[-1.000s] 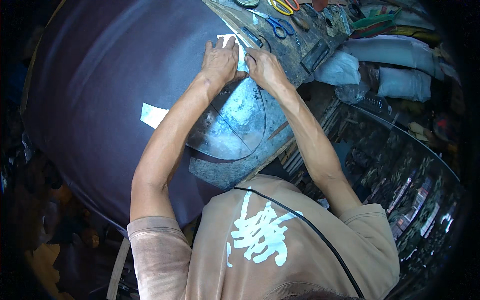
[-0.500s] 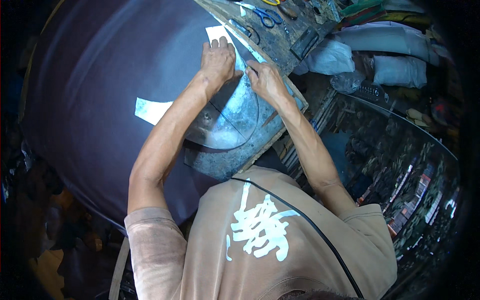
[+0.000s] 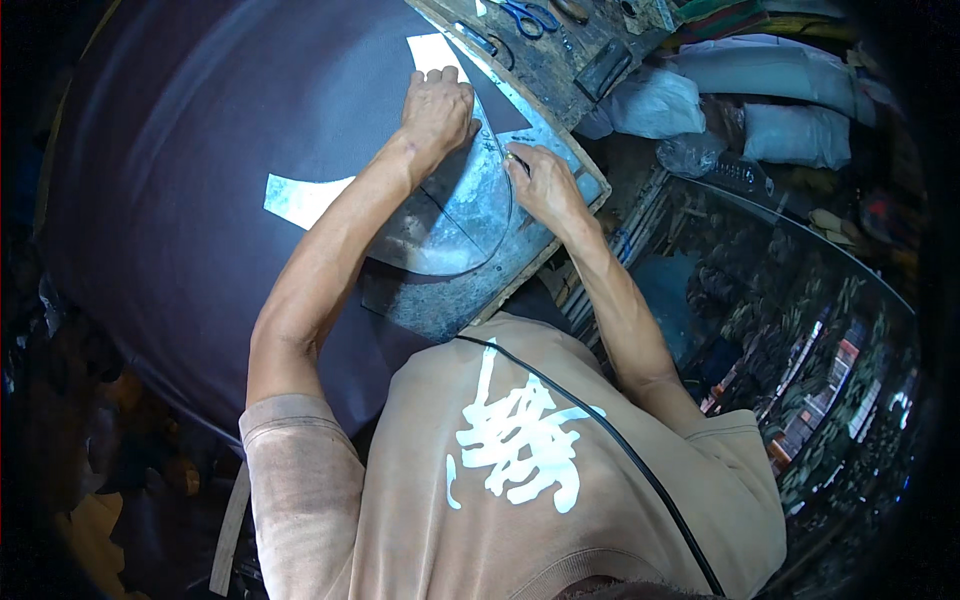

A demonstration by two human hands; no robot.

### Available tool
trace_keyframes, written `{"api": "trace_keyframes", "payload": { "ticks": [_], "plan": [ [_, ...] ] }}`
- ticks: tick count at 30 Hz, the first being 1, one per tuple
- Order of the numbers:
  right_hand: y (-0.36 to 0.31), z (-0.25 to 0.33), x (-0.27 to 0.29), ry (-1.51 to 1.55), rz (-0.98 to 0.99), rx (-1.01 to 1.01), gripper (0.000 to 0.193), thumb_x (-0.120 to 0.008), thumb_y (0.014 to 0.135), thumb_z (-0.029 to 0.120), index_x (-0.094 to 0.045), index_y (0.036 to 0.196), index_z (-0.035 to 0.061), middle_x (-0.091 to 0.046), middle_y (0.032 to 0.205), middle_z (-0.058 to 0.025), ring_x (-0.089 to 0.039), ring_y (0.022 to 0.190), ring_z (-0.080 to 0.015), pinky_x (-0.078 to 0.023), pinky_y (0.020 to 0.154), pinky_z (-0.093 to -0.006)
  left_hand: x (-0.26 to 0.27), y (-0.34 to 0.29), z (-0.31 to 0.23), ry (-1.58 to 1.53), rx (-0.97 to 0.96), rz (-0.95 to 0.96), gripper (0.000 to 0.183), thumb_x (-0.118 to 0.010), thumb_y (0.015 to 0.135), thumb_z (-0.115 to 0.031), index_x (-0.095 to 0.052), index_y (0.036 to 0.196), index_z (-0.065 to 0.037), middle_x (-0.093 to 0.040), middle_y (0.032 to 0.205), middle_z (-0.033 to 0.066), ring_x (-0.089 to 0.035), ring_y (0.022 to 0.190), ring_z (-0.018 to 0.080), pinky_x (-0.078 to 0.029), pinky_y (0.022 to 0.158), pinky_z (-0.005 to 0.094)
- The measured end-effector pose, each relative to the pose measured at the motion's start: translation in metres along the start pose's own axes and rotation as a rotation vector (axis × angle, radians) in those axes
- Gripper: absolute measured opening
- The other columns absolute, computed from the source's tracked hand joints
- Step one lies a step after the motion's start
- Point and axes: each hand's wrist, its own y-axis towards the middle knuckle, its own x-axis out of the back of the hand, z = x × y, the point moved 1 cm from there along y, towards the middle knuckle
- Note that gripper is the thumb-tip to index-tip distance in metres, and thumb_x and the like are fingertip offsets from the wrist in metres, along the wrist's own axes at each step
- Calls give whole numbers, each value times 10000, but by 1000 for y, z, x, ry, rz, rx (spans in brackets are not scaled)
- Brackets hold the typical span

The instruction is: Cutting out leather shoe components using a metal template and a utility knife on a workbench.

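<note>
A large dark maroon leather-like sheet spreads over the left of the worktable. On it lies a curved pattern piece, pale at its two ends, greyish along its rounded lower part. My left hand presses down on the pattern near its upper end, fingers side by side and slightly bent. Beside the pattern's right edge, my right hand is closed round a slim dark tool. Most of that tool is hidden in the fingers, so its kind is unclear. Under both hands shows a scuffed metal-like surface.
Blue-handled scissors and a dark block lie on the wooden bench at the far right. White wrapped bundles are stacked beyond it. A glass-like panel stands right of me. A black cable runs over my shirt.
My right hand has moved slightly right and nearer to me along the pattern's edge. More bare metal shows beside the maroon sheet there. My left hand still presses the pattern.
</note>
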Motion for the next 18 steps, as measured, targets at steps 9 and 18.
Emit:
{"api": "trace_keyframes", "payload": {
  "ticks": [9, 18],
  "plan": [
    [2, 1, 0, -10, -5, 27, 283, -596, 885, 111, -643, 1109, -55, -645, 955, -315, -628, 924, -469, -500, 838, -501, 2, -12, -22, 109, 43, -38, 856, -773, 653, -616, -613, 1120, 83, -554, 1084, 174, -539, 1045, 312, -419, 877, 432],
    [-36, -7, -10, 37, -36, -17, 284, -610, 882, 105, -630, 1115, -57, -631, 952, -318, -607, 918, -480, -487, 820, -511, 3, -11, -25, 73, 78, 41, 860, -782, 672, -592, -575, 1175, 74, -531, 1196, 227, -519, 1167, 374, -434, 929, 487]
  ]
}}
